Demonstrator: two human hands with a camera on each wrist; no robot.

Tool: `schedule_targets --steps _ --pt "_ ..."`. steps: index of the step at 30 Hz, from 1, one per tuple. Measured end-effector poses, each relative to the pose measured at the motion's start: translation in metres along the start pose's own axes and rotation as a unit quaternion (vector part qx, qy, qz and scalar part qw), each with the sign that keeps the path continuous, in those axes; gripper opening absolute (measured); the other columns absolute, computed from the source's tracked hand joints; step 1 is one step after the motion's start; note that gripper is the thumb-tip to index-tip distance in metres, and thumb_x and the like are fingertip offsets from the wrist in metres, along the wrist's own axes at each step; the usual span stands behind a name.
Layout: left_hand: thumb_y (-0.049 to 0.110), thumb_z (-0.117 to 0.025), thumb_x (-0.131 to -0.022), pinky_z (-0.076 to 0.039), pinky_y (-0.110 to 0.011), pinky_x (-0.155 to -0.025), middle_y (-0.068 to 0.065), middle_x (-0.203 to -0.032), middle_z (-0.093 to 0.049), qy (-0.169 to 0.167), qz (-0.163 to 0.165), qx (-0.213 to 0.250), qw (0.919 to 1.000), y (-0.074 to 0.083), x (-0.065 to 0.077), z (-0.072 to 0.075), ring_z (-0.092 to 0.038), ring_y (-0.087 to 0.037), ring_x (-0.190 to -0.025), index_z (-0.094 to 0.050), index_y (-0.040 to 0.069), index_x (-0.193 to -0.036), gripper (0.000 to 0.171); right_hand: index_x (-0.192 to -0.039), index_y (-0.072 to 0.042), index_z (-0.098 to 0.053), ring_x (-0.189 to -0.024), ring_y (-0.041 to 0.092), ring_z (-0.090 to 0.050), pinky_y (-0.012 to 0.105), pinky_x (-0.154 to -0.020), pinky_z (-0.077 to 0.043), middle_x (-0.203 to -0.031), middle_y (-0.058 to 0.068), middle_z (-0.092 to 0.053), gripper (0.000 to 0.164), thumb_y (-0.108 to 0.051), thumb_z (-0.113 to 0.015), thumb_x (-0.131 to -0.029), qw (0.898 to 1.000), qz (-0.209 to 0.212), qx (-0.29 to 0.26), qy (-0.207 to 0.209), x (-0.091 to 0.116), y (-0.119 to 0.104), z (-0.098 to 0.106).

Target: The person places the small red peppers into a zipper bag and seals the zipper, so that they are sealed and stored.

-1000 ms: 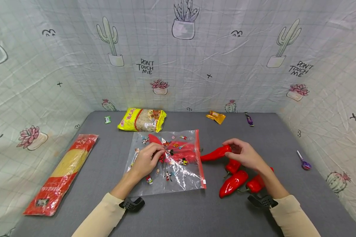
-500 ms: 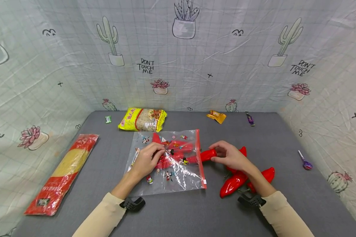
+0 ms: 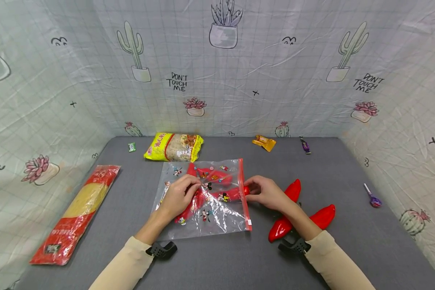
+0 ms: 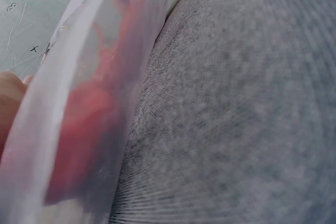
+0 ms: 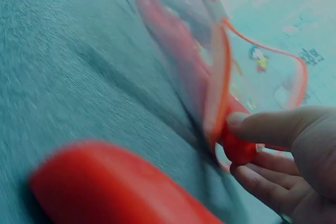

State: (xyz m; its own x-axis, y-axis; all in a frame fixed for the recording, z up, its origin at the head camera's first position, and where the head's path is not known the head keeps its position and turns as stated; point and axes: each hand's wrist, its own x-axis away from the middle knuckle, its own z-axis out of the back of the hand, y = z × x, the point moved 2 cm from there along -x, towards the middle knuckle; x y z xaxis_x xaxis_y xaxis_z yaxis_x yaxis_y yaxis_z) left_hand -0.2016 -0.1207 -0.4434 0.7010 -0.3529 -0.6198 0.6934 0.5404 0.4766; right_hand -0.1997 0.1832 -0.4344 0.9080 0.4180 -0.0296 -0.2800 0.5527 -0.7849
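Observation:
A clear zip bag (image 3: 217,225) with cartoon prints and a red zip edge lies flat, its mouth facing right. Several red peppers (image 3: 193,203) show through its film. My left hand (image 3: 179,196) pinches the bag's upper film near the middle. In the left wrist view, the raised film (image 4: 58,98) stands beside the fingers. My right hand (image 3: 266,193) grips the blunt end of a red pepper (image 5: 239,148) between thumb and fingers, right at the bag's mouth. The pepper's long part is inside. More red peppers (image 3: 323,217) lie under and beside my right forearm.
A yellow food packet (image 3: 174,147) lies behind the bag, and a long red-and-yellow packet (image 3: 77,213) at the left. Small wrapped candies include a green one (image 3: 131,147), an orange one (image 3: 264,142) and a purple one (image 3: 305,146). A lollipop (image 3: 374,200) lies far right.
My right hand has moved left, sliding the pepper through the bag's mouth. Peppers inside have shifted, one now slanting toward the near side. My left hand stays on the film.

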Motion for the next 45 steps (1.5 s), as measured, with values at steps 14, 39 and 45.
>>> schedule_targets --steps 14,39,45 --pt "0.016 -0.064 -0.089 -0.051 -0.024 -0.086 0.004 -0.098 -0.066 0.0 -0.006 -0.001 1.0 0.001 -0.001 -0.001 -0.062 -0.008 -0.094 -0.067 0.013 -0.094 0.006 -0.105 -0.011 -0.064 -0.086 0.012 -0.068 0.023 -0.074 -0.057 -0.099 0.003 -0.065 0.036 -0.022 -0.08 -0.074 1.0 0.013 0.015 0.016 -0.008 -0.01 -0.02" --pt "0.017 -0.063 -0.09 -0.051 -0.023 -0.085 0.005 -0.098 -0.066 0.005 -0.002 0.005 1.0 0.0 0.0 0.001 -0.062 -0.007 -0.092 -0.067 0.013 -0.094 0.007 -0.119 -0.013 -0.06 -0.102 0.024 -0.064 0.042 -0.088 -0.054 -0.117 0.007 -0.064 0.045 -0.024 -0.076 -0.079 0.998 0.034 0.06 0.003 0.009 -0.015 0.012" --pt "0.016 -0.063 -0.09 -0.051 -0.022 -0.085 0.005 -0.098 -0.066 0.003 -0.001 0.005 1.0 -0.001 0.001 0.001 -0.062 -0.007 -0.092 -0.067 0.012 -0.094 0.007 -0.121 -0.012 -0.059 -0.106 0.025 -0.061 0.045 -0.09 -0.053 -0.119 0.009 -0.063 0.047 -0.025 -0.075 -0.08 0.996 0.043 0.075 -0.003 0.025 -0.012 0.031"
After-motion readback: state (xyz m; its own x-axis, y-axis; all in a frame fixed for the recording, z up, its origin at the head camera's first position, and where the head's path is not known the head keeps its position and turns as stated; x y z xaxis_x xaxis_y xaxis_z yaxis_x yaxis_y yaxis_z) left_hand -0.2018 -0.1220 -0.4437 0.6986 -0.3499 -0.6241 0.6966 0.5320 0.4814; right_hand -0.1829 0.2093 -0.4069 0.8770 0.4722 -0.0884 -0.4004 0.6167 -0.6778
